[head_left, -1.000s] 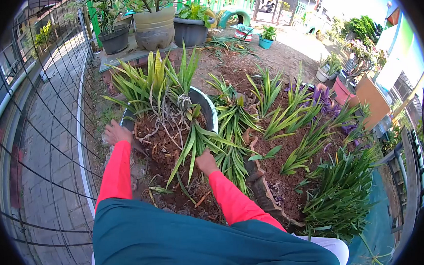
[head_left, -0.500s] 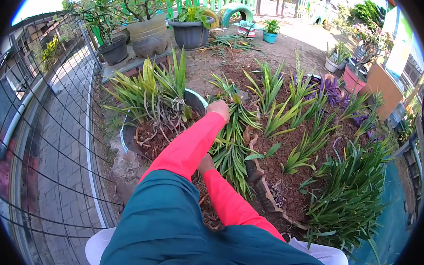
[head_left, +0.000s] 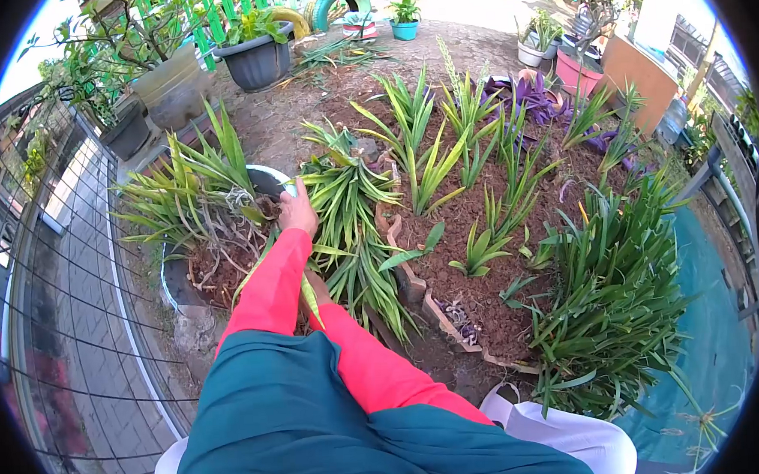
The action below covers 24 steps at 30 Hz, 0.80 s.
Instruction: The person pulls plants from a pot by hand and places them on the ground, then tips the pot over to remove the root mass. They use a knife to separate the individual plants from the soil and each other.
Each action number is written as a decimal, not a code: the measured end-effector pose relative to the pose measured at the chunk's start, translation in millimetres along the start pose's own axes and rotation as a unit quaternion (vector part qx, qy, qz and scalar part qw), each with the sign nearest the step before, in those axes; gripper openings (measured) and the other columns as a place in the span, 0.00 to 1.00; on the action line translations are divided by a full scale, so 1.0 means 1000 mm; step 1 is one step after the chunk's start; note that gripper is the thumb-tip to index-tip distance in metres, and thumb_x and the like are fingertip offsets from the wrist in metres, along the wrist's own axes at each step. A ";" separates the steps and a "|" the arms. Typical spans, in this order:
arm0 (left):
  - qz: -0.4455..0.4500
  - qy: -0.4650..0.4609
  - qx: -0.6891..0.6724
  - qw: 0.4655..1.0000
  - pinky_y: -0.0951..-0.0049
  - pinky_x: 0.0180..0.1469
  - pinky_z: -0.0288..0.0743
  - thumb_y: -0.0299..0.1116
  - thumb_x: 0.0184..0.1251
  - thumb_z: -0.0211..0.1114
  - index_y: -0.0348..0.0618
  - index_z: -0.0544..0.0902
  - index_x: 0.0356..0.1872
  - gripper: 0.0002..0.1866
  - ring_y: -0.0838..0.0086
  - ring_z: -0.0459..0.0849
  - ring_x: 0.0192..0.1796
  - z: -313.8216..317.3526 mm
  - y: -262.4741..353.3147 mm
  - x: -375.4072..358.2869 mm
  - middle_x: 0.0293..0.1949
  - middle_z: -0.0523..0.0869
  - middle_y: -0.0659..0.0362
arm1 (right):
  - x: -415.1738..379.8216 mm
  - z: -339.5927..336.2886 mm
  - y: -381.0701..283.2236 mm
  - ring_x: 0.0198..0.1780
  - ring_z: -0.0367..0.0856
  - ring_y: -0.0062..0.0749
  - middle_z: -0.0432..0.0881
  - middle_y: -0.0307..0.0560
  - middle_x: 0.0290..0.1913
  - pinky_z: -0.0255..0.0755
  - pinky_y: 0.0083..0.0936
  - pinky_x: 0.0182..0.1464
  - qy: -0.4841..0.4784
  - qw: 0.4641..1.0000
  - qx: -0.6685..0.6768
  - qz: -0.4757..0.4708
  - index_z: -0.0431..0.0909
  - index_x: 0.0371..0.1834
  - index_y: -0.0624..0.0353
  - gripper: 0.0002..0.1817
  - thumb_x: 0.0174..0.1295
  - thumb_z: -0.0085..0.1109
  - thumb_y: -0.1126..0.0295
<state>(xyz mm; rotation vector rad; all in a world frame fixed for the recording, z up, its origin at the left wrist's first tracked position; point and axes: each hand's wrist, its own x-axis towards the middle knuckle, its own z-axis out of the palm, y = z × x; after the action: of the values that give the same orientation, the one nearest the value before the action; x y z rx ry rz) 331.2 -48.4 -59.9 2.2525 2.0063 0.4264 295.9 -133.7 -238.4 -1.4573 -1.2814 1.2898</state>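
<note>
My left hand (head_left: 297, 212) is closed beside the right rim of a round pot (head_left: 284, 175); what its fingers hold is hidden. Long-leaved plants (head_left: 175, 192) with pale, tangled stems and roots lean in that pot over reddish soil. My right hand (head_left: 317, 285) is lower, mostly behind my left forearm, its fingers out of sight. A yellow-green leaf (head_left: 313, 305) hangs down between my two forearms. Right beside my hands lies a heap of uprooted leafy plants (head_left: 351, 191).
A jagged brick edging (head_left: 439, 315) borders a soil bed (head_left: 495, 317) planted with spiky green plants. A dense bunch of long leaves (head_left: 610, 302) lies at the right by a green sheet (head_left: 713, 305). Wire fencing (head_left: 65, 296) runs along the left. Potted plants stand behind, including a dark pot (head_left: 255, 65).
My left hand has moved from above the leafy heap leftward to the pot's rim. My right hand has shifted left too, and the leaf now shows between my forearms. The view has turned right.
</note>
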 end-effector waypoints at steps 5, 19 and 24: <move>-0.014 0.005 0.036 0.999 0.53 0.53 0.67 0.25 0.58 0.55 0.54 0.55 0.66 0.33 0.50 0.75 0.51 0.000 0.004 0.002 0.49 0.70 0.41 | -0.009 0.017 0.018 0.53 0.73 0.39 0.77 0.47 0.50 0.64 0.33 0.57 -0.022 0.876 0.479 -0.054 0.72 0.46 0.54 0.16 0.69 0.34 0.60; -0.007 -0.004 -0.006 1.000 0.53 0.54 0.65 0.25 0.58 0.53 0.54 0.56 0.66 0.33 0.48 0.73 0.54 0.009 0.004 0.008 0.52 0.67 0.37 | -0.073 -0.030 -0.023 0.52 0.72 0.33 0.75 0.44 0.52 0.66 0.29 0.55 0.021 0.944 0.328 -0.016 0.69 0.54 0.59 0.19 0.68 0.41 0.59; 0.008 -0.002 -0.030 1.000 0.58 0.53 0.68 0.23 0.57 0.53 0.55 0.57 0.66 0.33 0.49 0.73 0.53 0.008 0.002 0.010 0.51 0.67 0.35 | -0.083 -0.039 -0.037 0.52 0.72 0.30 0.74 0.42 0.54 0.68 0.26 0.53 0.004 0.962 0.272 -0.006 0.67 0.58 0.62 0.22 0.67 0.43 0.58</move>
<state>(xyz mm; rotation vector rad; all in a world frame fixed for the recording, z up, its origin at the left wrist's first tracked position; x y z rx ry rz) 336.4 -38.0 -65.9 2.2346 1.9470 0.4757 330.0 -205.9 -181.0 -1.0569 -0.8301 1.4784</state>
